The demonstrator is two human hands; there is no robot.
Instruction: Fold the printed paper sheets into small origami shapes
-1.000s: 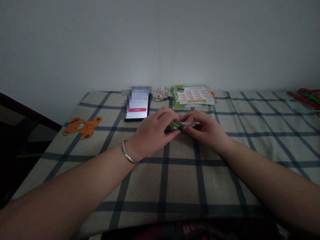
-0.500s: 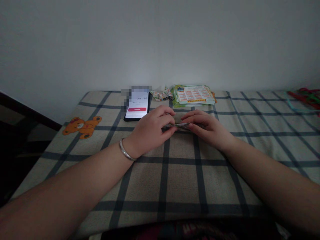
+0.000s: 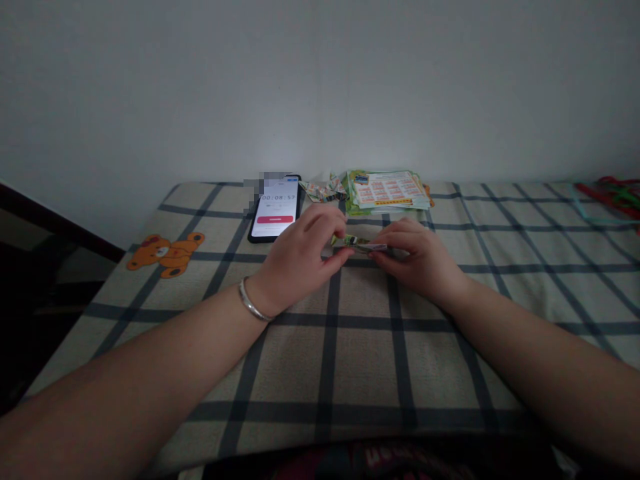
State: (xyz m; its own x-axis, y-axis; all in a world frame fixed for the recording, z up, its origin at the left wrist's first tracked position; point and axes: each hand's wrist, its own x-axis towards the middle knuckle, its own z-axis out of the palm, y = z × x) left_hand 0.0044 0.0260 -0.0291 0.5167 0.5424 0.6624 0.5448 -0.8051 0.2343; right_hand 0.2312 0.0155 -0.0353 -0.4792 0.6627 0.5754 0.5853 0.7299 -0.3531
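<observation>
Between my two hands is a small piece of folded paper [image 3: 361, 245] with green and printed patches on it. My left hand [image 3: 313, 247], with a silver bangle [image 3: 253, 303] at its wrist, pinches the paper's left end between thumb and fingers. Thumb and fingertips of my right hand [image 3: 417, 257] are closed on its right end. Part of the paper is hidden behind the fingers. Just beyond lie a folded paper shape [image 3: 326, 190] and a stack of printed paper sheets [image 3: 385, 190].
A phone [image 3: 274, 210] showing a timer lies beyond my left hand. The checked cloth [image 3: 360, 367] covers the table and carries a bear picture [image 3: 166, 255] at left. Red and green items [image 3: 617, 197] lie at far right. A wall [image 3: 320, 87] stands behind.
The folded paper has tipped so that more of its green, printed side shows. The fingers of both hands have shifted their grip slightly, and the left fingers have lifted a little.
</observation>
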